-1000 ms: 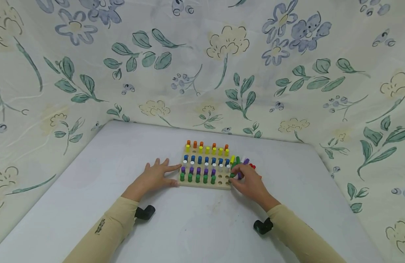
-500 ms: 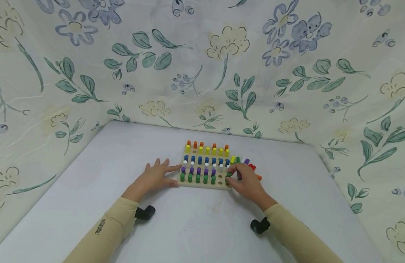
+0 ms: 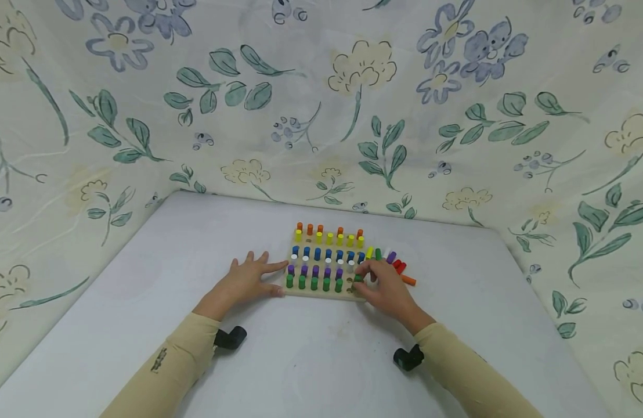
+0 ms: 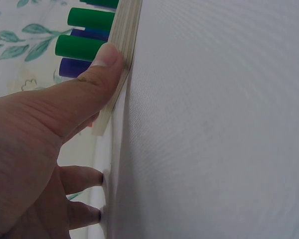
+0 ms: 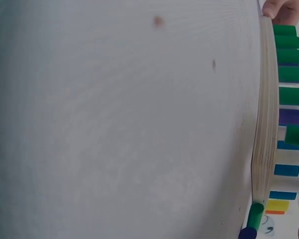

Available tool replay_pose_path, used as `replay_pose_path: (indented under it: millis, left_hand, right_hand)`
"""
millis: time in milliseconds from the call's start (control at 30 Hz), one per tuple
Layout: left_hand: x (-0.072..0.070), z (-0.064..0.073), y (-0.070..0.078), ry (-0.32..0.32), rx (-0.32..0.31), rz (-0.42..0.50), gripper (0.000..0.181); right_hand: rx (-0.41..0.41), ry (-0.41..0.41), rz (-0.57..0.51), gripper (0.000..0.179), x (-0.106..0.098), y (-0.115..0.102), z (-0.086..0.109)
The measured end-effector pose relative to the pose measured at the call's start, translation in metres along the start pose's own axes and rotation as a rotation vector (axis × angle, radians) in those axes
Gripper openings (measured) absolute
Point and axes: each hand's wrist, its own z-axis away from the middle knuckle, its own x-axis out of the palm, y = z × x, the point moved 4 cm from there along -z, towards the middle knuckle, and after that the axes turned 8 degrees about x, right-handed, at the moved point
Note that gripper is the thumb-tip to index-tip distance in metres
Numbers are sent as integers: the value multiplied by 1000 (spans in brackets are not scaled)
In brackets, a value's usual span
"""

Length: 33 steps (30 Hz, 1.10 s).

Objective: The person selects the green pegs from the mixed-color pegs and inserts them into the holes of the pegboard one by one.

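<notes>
A wooden pegboard [image 3: 321,296] lies on the white table, with rows of orange, yellow, blue, white, purple and green pegs upright in its holes. My right hand [image 3: 388,288] pinches a green peg [image 5: 296,135] above the board's front right corner, close to the bare holes [image 3: 349,280] at the end of the green and purple rows. In the right wrist view that peg's lower end stands clear of the board. My left hand [image 3: 244,283] lies with spread fingers at the board's left side; its thumb [image 4: 107,67] touches the board's edge near a green peg [image 4: 79,47].
Loose pegs lie right of the board: a yellow peg [image 3: 369,253], a green peg [image 3: 378,254], a purple peg [image 3: 392,257], red pegs [image 3: 399,267] and an orange peg [image 3: 408,280]. Floral cloth [image 3: 300,174] rises behind the table [image 3: 311,360].
My right hand has moved left with the green peg, from beside the board's right edge to over its front right corner. The left hand stays put.
</notes>
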Motion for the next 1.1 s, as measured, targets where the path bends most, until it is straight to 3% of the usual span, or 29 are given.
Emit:
replay_pose_path:
  millis: [867, 1100]
  left_hand:
    - [0, -1, -1, -5, 4, -7, 78]
    - [0, -1, -2, 0, 4, -2, 78]
  right_hand:
    - [14, -58, 58, 20, 9, -3, -1]
    - [-25, -48, 48, 21, 9, -4, 1]
